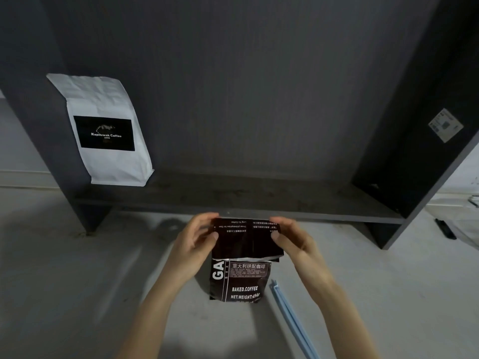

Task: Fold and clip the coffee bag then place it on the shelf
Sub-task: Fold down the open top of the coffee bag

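A black coffee bag (242,278) with white lettering stands on the pale floor in front of the dark shelf (233,200). Its top part is folded forward over the front. My left hand (194,242) pinches the left end of the fold and my right hand (290,239) pinches the right end. A long light-blue bag clip (293,320) lies on the floor just right of the bag, under my right forearm, and neither hand touches it.
A white coffee bag (106,130) with a black label leans against the shelf's left wall. The shelf's right wall (414,151) carries a small sticker. A dark object (444,229) lies on the floor at far right.
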